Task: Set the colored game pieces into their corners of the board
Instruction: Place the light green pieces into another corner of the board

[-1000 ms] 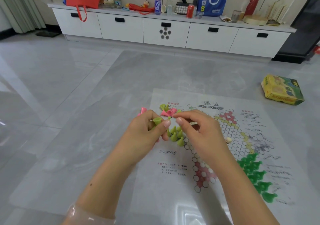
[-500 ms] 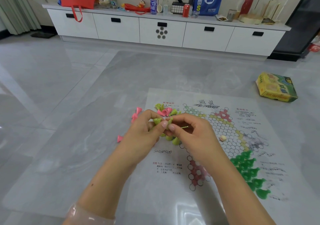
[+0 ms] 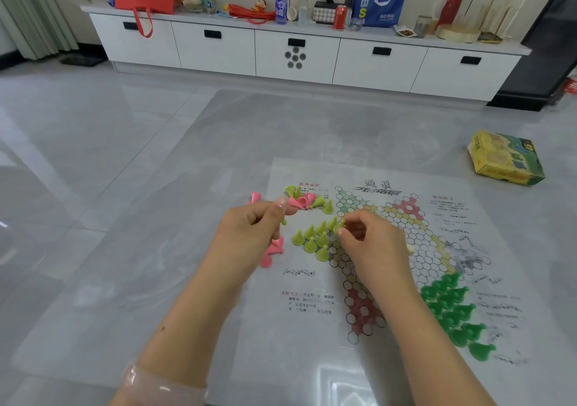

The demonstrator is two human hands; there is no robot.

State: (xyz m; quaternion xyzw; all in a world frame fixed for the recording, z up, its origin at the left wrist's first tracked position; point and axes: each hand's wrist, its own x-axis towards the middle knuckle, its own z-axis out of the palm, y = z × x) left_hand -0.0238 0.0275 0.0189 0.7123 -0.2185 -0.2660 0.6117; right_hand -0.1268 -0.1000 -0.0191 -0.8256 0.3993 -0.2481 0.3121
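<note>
The paper game board (image 3: 312, 293) lies flat on the floor, printed with a star of hexagon cells. Several lime-green cone pieces (image 3: 312, 240) stand in its left corner. Dark green pieces (image 3: 452, 308) fill the near-right corner. My right hand (image 3: 371, 243) pinches one lime piece (image 3: 340, 227) at the edge of the lime group. My left hand (image 3: 249, 233) is curled just left of the board, and a lime tip (image 3: 284, 222) shows under its fingers. Pink pieces (image 3: 273, 251) lie on the floor below that hand. A mixed pink and lime pile (image 3: 304, 201) sits beyond it.
A yellow and green game box (image 3: 505, 158) lies on the floor at the far right. A small white piece (image 3: 410, 248) rests near the board's centre. A long white cabinet (image 3: 296, 52) with bags and bottles on top lines the far wall.
My hands have drawn apart. The right hand moved right and down with a lime piece to the lime corner. The left hand drifted left, uncovering the standing lime pieces.
</note>
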